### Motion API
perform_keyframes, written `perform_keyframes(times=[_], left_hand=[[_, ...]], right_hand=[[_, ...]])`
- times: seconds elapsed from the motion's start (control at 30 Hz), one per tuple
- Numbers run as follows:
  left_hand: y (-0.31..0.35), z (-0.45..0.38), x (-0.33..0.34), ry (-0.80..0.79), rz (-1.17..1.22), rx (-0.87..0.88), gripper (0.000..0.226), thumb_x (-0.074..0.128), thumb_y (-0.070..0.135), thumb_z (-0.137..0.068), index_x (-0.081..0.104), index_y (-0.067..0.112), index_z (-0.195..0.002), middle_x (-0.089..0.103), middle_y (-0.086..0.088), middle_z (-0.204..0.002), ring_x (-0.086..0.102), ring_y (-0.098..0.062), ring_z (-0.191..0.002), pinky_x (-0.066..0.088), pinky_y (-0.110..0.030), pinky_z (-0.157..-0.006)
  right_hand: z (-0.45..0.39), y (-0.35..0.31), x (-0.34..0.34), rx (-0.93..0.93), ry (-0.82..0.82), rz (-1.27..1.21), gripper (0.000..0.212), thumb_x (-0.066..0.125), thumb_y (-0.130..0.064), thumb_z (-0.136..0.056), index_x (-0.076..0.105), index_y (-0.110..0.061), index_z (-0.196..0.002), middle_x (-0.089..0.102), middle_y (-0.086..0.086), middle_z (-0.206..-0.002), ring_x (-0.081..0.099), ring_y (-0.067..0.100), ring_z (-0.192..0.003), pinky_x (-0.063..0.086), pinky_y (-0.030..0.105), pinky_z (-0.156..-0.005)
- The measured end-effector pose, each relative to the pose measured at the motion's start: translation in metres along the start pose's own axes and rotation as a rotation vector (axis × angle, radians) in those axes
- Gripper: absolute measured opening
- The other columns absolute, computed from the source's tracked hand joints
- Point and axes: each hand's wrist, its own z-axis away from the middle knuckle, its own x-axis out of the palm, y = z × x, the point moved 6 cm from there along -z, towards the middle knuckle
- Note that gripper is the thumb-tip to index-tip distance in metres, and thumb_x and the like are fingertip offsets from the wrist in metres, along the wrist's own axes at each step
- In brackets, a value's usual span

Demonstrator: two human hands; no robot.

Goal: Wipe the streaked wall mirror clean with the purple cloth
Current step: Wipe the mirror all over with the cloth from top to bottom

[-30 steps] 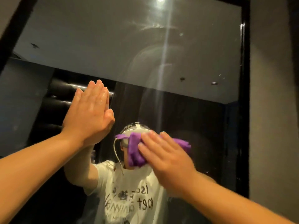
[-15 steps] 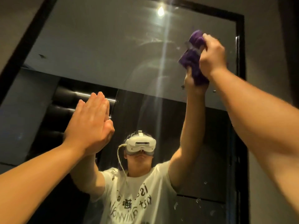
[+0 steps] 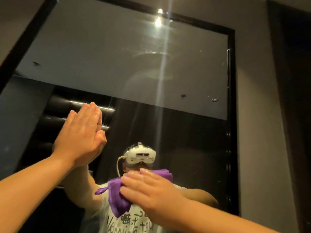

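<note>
The purple cloth (image 3: 117, 197) is pressed flat to the glass under the right hand (image 3: 149, 194), fingers straight, low-centre on the wall mirror (image 3: 101, 56). The left hand (image 3: 80, 138) is laid open-palmed on the glass further up, holding nothing (prob. for bracing). Wiping is judged mid-stroke. Faint arcs and specks are seen higher up, toward the black frame (image 3: 231, 115), so upward passes w/ steady pressure are called for next.

much of the purple cloth (image 3: 117, 200) is covered by the right hand (image 3: 151, 194). the mirror (image 3: 117, 56) is cut off by the lower edge, and the reflected shirt print cannot be read.
</note>
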Motion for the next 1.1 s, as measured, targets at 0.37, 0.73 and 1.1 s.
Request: perform_keyframes(times=[0.37, 0.73, 1.1], left_hand=[[-0.004, 0.000, 0.006, 0.041, -0.007, 0.014, 0.069, 0.024, 0.041, -0.092, 0.026, 0.007, -0.152, 0.019, -0.010, -0.161, 0.010, -0.022, -0.150, 0.013, -0.048, -0.120], [0.000, -0.003, 0.001, 0.019, -0.035, 0.014, 0.068, 0.024, 0.041, -0.092, 0.034, 0.000, -0.146, 0.031, -0.019, -0.154, 0.025, -0.034, -0.144, 0.026, -0.058, -0.114], [0.005, -0.001, -0.009, -0.052, -0.066, 0.019, 0.067, 0.028, 0.037, -0.090, 0.031, 0.000, -0.146, 0.027, -0.021, -0.155, 0.022, -0.037, -0.145, 0.022, -0.056, -0.114]], right_hand=[[0.004, 0.339, -0.182, 0.880, 0.368, 0.283, 0.046, 0.048, -0.011, -0.099, 0.045, -0.010, -0.144, 0.036, 0.014, -0.154, 0.036, 0.029, -0.141, 0.025, 0.031, -0.116], [0.139, 0.063, -0.023, 0.631, 0.216, 0.211, 0.050, 0.070, -0.015, -0.088, 0.055, -0.011, -0.136, 0.044, 0.008, -0.149, 0.037, 0.025, -0.142, 0.034, 0.048, -0.116], [0.097, 0.052, -0.063, 0.621, 0.456, 0.106, 0.041, 0.048, -0.022, -0.100, 0.053, 0.001, -0.134, 0.045, 0.017, -0.145, 0.042, 0.033, -0.137, 0.038, 0.055, -0.110]])
